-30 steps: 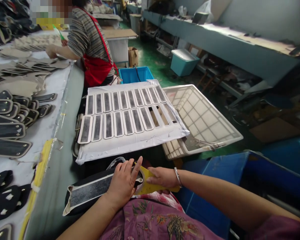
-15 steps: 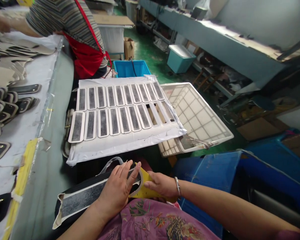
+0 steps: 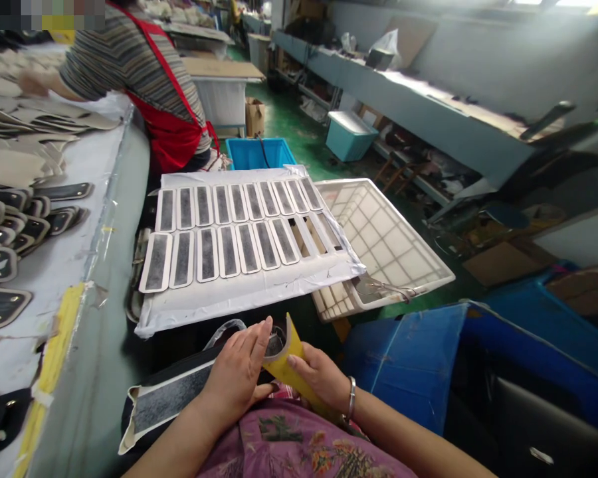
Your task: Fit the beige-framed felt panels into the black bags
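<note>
My left hand [image 3: 236,368] lies flat, fingers stretched out, on a long strip [image 3: 172,398] with a speckled grey-black middle and pale border. Under the strip is a dark padded form [image 3: 144,382], and the hand covers the strip's right part. My right hand [image 3: 326,378] grips a curved yellow piece [image 3: 294,355] with a pale rim, its hollow facing my left fingers. The upper end of the yellow piece stands beside those fingertips. Ahead, two rows of similar dark, pale-edged strips [image 3: 206,255] rest on a white-covered board [image 3: 229,295].
A white grid-walled crate [image 3: 403,232] supports the board's right side. Blue containers [image 3: 403,358] stand on my right. On the left, a table [image 3: 114,265] carries stacked pieces [image 3: 10,219]. A co-worker in a red apron [image 3: 179,143] leans over its far end.
The yellow piece has turned more upright, with its rim higher, and my right hand has shifted slightly down and right. My left hand remains on the strip. The view has tilted up.
</note>
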